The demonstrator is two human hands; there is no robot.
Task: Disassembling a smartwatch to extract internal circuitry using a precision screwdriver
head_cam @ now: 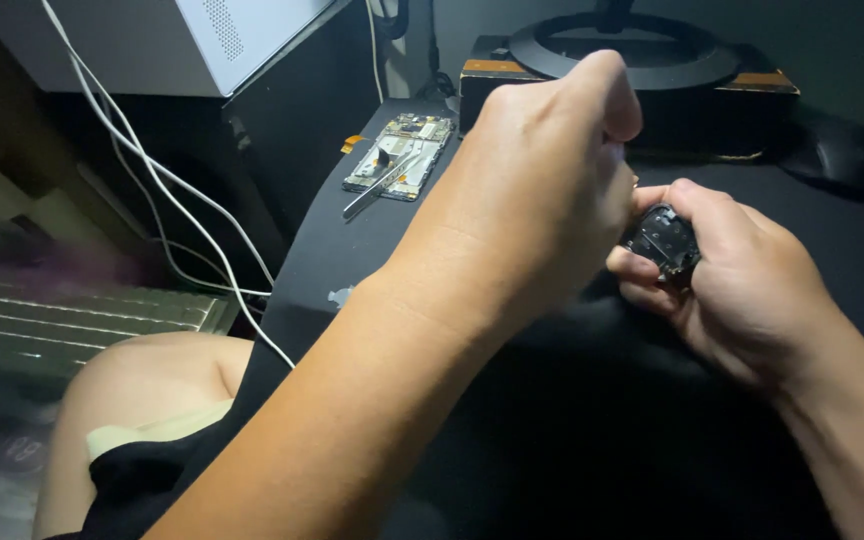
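My right hand [742, 280] grips a small black electronic part [664, 243] between thumb and fingers, over a dark desk mat [352, 250]. My left hand [542, 190] is raised in front of it, fingers curled into a fist right beside the part; whether it pinches a small tool is hidden by the back of the hand. Farther back on the mat lies an opened phone frame with an exposed circuit board [399, 155], and metal tweezers [377, 188] rest across it.
A black box carrying a round monitor stand base [622, 55] stands at the back. A dark computer mouse [832, 150] lies at the right. White cables [162, 180] hang down at the left below a white device [152, 40]. My bare knee [152, 390] shows at lower left.
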